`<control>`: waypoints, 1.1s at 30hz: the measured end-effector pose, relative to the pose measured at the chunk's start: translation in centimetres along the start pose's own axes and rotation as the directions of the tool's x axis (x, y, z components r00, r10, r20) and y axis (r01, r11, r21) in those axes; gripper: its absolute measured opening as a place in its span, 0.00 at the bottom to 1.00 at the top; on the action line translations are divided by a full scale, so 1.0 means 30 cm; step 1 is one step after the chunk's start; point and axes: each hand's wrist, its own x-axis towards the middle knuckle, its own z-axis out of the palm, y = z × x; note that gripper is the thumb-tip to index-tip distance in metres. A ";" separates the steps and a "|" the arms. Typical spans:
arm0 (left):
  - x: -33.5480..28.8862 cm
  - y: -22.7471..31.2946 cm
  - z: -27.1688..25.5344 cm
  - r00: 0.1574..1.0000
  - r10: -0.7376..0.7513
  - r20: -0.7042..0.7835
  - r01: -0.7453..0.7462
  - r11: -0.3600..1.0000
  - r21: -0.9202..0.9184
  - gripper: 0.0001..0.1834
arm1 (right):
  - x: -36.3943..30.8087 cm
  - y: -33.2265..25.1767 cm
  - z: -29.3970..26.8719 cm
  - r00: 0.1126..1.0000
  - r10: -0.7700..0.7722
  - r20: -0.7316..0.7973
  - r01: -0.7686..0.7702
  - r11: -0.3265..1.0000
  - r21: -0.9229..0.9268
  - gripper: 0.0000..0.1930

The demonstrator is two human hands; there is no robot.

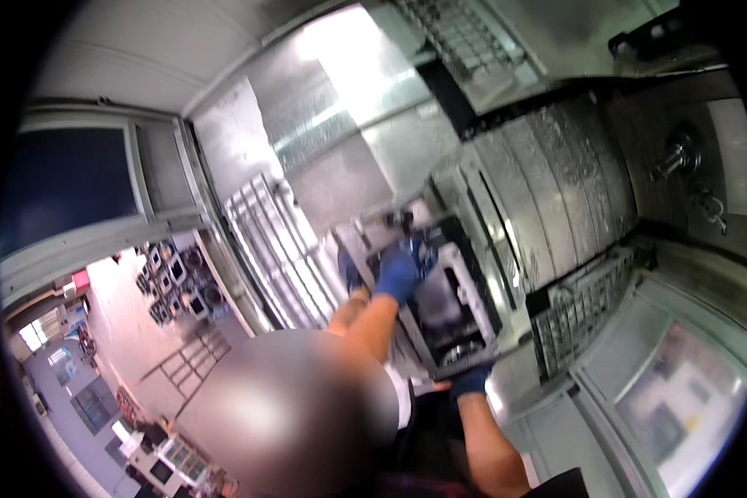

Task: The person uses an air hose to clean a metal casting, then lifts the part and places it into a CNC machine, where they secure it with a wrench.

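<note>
Inside a metal machine enclosure sits a grey metal fixture point(471, 286) with a dark rectangular opening. My left hand point(401, 272), in a blue glove, reaches onto its upper left part; the fingers blur into the dark metal, so their grip does not show. Just left of it is a second blue glove point(349, 270) on a forearm partly behind mine, apparently another person's. At the fixture's lower edge is my right hand point(473, 380), also blue-gloved, with its fingers mostly hidden. A large blurred round area point(290, 407) covers the roots of the left forearms.
Ribbed metal covers point(556, 187) lie to the right, and a slatted metal rack point(274, 249) stands to the left. A windowed door point(681, 398) is at lower right. Outside, a table point(120, 311) bears several dark parts. Pipe fittings point(679, 158) jut from the right wall.
</note>
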 end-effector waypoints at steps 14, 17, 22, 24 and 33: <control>-0.030 -0.063 0.118 0.993 -0.107 -0.059 0.104 0.993 -0.050 0.12 | 0.029 0.012 -0.249 0.669 -0.379 -0.639 0.148 0.911 -0.386 0.33; -0.010 -0.067 0.081 0.981 -0.193 0.001 0.192 0.974 -0.120 0.11 | 0.033 -0.003 -0.350 0.682 -0.442 -0.583 0.159 0.867 -0.472 0.34; 0.013 -0.049 0.106 0.981 -0.184 -0.055 0.184 0.983 -0.011 0.12 | -0.006 -0.035 -0.267 0.665 -0.439 -0.604 0.146 0.870 -0.471 0.34; 0.051 -0.018 0.067 0.966 -0.258 -0.002 0.258 0.963 -0.075 0.13 | 0.002 -0.041 -0.262 0.686 -0.473 -0.553 0.158 0.838 -0.522 0.33; 0.017 -0.031 0.027 0.954 -0.289 -0.083 0.254 0.922 -0.291 0.16 | -0.069 0.064 -0.286 0.685 -0.623 -0.378 0.055 0.562 -0.825 0.24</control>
